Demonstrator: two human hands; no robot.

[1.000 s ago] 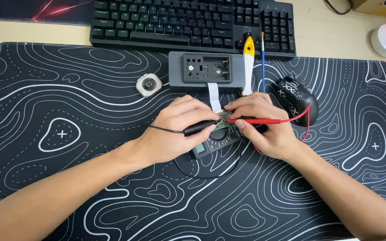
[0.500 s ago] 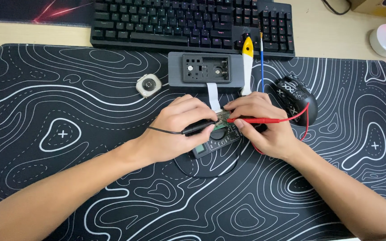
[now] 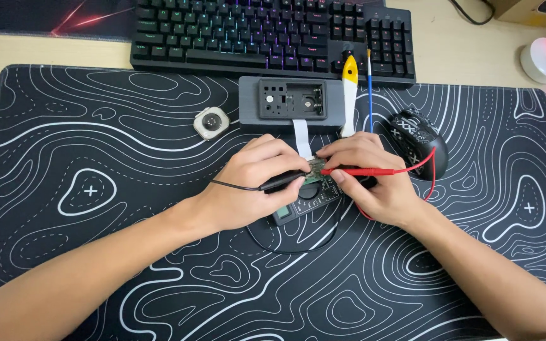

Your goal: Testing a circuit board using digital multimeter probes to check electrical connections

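Black probe point(image 3: 279, 183) is pinched in the left hand point(image 3: 254, 186), red probe point(image 3: 355, 170) in the right hand point(image 3: 374, 180); both tips meet a small circuit board point(image 3: 315, 172) (just below the grey box point(image 3: 289, 104)).

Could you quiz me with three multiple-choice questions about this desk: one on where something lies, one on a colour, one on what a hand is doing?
1. Where is the watch case?
A. left of the grey box
B. on the keyboard
C. under the mouse

2. What colour is the probe in the right hand?
A. blue
B. red
C. green

3. What is the left hand doing?
A. lying flat
B. typing
C. gripping a black probe

Answers: 1 A, it lies on the mat beside the box; 2 B, its shaft and lead are red; 3 C, its fingers close round it.
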